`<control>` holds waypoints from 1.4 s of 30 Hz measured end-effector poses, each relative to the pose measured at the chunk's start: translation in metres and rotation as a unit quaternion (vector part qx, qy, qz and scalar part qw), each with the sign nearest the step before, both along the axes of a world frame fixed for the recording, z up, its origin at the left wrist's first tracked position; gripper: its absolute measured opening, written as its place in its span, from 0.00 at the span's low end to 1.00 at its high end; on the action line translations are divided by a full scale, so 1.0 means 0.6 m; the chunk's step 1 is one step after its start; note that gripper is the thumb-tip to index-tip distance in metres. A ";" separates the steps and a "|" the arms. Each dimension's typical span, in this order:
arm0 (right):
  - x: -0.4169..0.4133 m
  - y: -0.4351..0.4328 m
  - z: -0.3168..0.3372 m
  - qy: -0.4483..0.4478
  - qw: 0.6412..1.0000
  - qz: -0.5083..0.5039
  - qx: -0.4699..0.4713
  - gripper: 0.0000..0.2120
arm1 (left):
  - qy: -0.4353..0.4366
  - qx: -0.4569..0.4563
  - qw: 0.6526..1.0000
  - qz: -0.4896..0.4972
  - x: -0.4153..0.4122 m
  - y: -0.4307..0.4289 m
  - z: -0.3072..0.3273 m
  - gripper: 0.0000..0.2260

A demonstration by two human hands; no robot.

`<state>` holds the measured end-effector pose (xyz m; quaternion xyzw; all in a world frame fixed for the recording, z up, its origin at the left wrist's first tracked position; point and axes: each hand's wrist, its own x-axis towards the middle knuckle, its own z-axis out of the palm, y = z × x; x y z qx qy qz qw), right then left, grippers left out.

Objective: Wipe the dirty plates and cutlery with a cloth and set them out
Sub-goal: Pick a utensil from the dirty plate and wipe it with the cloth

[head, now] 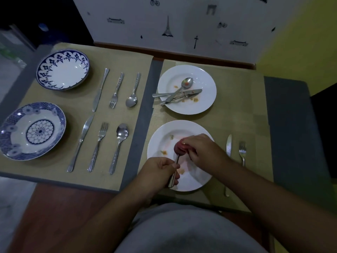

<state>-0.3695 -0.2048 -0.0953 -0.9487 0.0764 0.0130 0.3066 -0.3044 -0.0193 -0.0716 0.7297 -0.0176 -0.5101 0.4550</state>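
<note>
Two blue plates (63,70) with cutlery (116,88) are set out on the left mat (118,57), and a knife (228,145) and fork (242,152) lie right of the near plate (197,179). That plate is smeared, and the far plate (204,79) carries three dirty pieces (182,90). The left hand (160,168) grips a handle (174,175) above the near plate while the right hand (202,148) pinches the cloth (179,147) round its hidden head, so calling it a spoon is a guess.

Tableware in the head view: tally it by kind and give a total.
Plates: 4
Knives: 4
Forks: 4
Spoons: 3
Cutlery piece in the left hand, head hidden in the cloth: 1
Total: 16
</note>
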 end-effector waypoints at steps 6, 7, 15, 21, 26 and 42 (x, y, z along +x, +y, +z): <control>-0.032 0.054 0.001 0.009 0.999 0.025 -0.036 0.13 | -0.011 0.012 0.994 -0.104 0.023 0.022 -0.004 0.09; -0.026 0.052 0.003 0.011 0.999 0.030 -0.039 0.13 | -0.024 0.013 0.993 -0.117 0.027 0.025 -0.006 0.09; 0.017 0.039 0.030 -0.018 0.986 -0.162 -0.048 0.14 | 0.108 -0.036 0.993 -0.025 0.057 0.021 -0.017 0.06; -0.004 0.046 0.051 -0.016 0.970 -0.238 0.053 0.15 | 0.117 -0.018 0.993 0.018 0.066 0.017 -0.032 0.05; -0.016 0.058 0.062 -0.035 0.977 -0.209 0.013 0.17 | 0.076 -0.005 0.997 0.025 0.063 0.015 -0.035 0.09; 0.009 0.092 0.031 0.047 0.999 -0.020 -0.002 0.11 | 0.026 -0.025 0.999 -0.004 0.049 0.029 -0.042 0.12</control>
